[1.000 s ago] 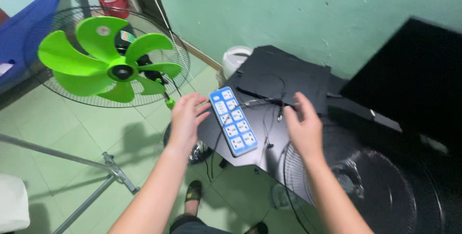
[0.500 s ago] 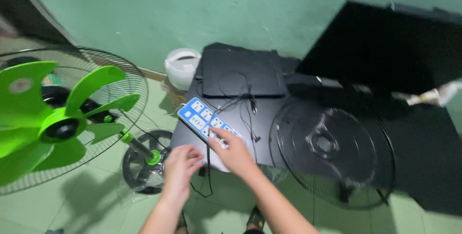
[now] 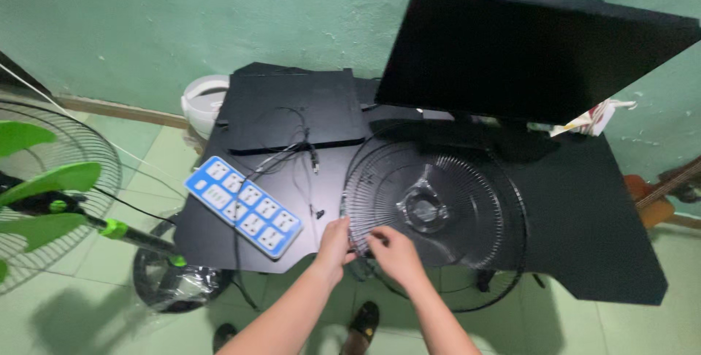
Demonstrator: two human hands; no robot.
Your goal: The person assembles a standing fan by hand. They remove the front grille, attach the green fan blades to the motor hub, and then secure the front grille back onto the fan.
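My left hand (image 3: 334, 242) and right hand (image 3: 391, 253) sit close together at the near rim of the black wire fan guard (image 3: 438, 216), fingers curled onto its wires. The guard lies flat on the black worktop (image 3: 584, 209), reaching away from my hands to the right. Left of my left hand lies a blue and white power strip (image 3: 243, 206), thin black cables (image 3: 303, 158) trailing beyond it. Farther off stands a dark monitor (image 3: 526, 48). Far left, a green-bladed fan (image 3: 44, 194) stands on the floor.
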